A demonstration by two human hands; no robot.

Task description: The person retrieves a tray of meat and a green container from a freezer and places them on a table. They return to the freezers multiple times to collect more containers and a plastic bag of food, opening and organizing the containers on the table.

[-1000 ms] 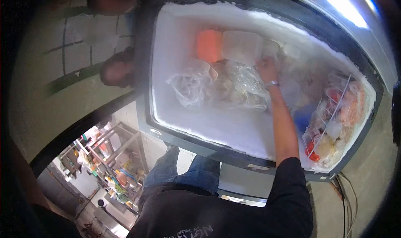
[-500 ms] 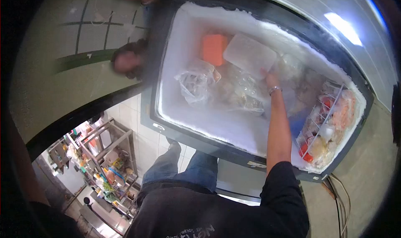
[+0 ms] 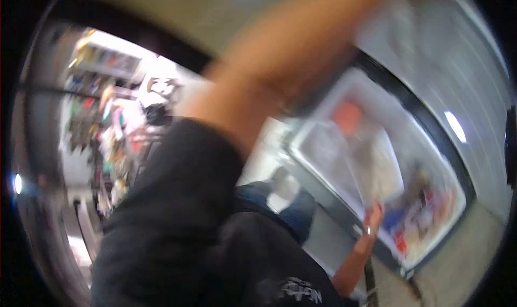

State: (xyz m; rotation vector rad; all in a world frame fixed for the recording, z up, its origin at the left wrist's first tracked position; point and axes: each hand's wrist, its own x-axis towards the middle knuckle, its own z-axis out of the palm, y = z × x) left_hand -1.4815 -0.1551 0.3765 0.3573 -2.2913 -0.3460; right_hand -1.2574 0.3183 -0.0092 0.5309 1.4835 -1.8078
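My right hand (image 3: 375, 215), with a metal-banded watch at the wrist, is closed on the near end of a pale rectangular plastic container (image 3: 377, 164). The container is tilted over the inside of the frosted chest freezer (image 3: 323, 175), near its front rim. Motion blur hides what it holds. My left arm crosses the view, raised toward the top right, and its hand is out of view. An orange-red block (image 3: 347, 117) lies at the freezer's far end. Mixed frozen packs (image 3: 423, 213) fill the near right end.
At the left stands a blurred rack (image 3: 116, 140) crowded with goods. The freezer's dark rim (image 3: 431, 126) runs along a pale wall with a bright light reflection (image 3: 455, 126). My legs (image 3: 293, 204) stand close against the freezer's front.
My right hand has drawn the container up and toward the freezer's front rim, tilting it. My left arm has swung up across the view. The camera has turned, shifting the freezer right.
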